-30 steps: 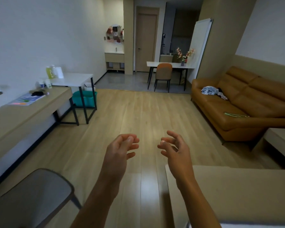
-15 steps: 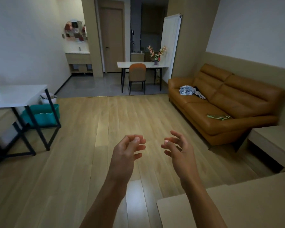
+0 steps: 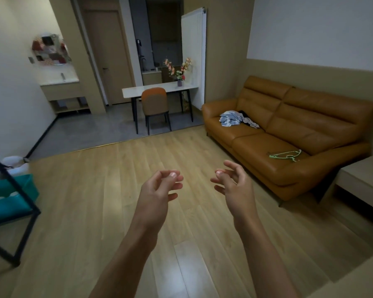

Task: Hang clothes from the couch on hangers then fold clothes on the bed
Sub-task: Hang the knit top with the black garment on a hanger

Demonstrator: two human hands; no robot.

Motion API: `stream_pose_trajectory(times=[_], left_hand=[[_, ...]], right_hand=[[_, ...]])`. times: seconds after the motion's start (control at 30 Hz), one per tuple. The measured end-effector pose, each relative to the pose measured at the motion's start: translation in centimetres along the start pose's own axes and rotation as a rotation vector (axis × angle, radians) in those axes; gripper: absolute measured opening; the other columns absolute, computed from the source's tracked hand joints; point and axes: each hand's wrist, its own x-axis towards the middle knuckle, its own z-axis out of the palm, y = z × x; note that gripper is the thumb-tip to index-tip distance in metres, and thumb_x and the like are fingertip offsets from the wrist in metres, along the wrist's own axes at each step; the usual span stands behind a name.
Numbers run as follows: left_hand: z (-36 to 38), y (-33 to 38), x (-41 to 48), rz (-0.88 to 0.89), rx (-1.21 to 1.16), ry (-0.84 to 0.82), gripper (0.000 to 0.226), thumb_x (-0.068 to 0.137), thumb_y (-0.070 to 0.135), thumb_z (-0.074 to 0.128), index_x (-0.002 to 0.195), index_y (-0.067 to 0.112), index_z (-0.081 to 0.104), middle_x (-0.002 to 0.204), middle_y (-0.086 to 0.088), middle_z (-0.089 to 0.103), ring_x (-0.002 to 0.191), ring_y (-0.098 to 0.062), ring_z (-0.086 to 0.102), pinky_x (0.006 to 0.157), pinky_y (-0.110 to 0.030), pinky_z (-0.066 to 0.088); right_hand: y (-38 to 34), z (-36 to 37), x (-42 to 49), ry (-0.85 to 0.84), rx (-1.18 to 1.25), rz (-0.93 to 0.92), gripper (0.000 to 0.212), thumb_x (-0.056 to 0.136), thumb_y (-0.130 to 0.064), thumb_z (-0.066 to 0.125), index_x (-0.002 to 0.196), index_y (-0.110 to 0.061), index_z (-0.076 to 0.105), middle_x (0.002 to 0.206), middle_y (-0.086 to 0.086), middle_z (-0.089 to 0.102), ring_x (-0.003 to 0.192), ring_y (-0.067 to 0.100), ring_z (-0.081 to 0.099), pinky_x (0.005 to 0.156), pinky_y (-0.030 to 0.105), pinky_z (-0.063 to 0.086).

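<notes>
An orange leather couch (image 3: 293, 134) stands along the right wall. A crumpled pile of light blue and dark clothes (image 3: 235, 119) lies on its far seat. Pale green hangers (image 3: 285, 155) lie on the near seat. My left hand (image 3: 157, 190) and my right hand (image 3: 233, 183) float over the wooden floor in front of me, fingers loosely curled, holding nothing. Both are well short of the couch.
A beige bed corner (image 3: 353, 276) shows at the lower right. A low side table (image 3: 364, 179) sits beside the couch. A black-framed table with a teal bin (image 3: 7, 198) stands at the left. A dining table and orange chair (image 3: 155, 102) stand at the back.
The view has swung right and moved forward, so the couch looks nearer and more central. The left desk and grey chair have left view. Both hands keep the same loose pose.
</notes>
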Motion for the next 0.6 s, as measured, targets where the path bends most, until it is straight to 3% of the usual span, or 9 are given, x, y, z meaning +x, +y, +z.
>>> stream_pose_trajectory(times=[0.4, 0.6], left_hand=[[7.7, -6.0, 31.0, -0.103, -0.139, -0.155, 0.021, 0.103, 0.025, 0.051, 0.106, 0.017, 0.07, 0.105, 0.0, 0.076, 0.104, -0.017, 0.07, 0.094, -0.038, 0.053], [12.4, -5.6, 49.2, -0.098, -0.18, -0.231, 0.02, 0.103, 0.023, 0.052, 0.105, 0.015, 0.07, 0.105, -0.002, 0.075, 0.104, -0.019, 0.07, 0.095, -0.039, 0.052]], right_hand=[[4.5, 6.4, 27.8, 0.112, -0.09, 0.046, 0.03, 0.1, -0.022, 0.06, 0.129, -0.027, 0.056, 0.11, 0.0, 0.07, 0.091, 0.012, 0.073, 0.092, 0.042, 0.059], [4.4, 9.9, 44.6, 0.182, -0.093, 0.049, 0.03, 0.1, -0.022, 0.061, 0.129, -0.027, 0.057, 0.11, 0.001, 0.07, 0.091, 0.012, 0.073, 0.09, 0.039, 0.059]])
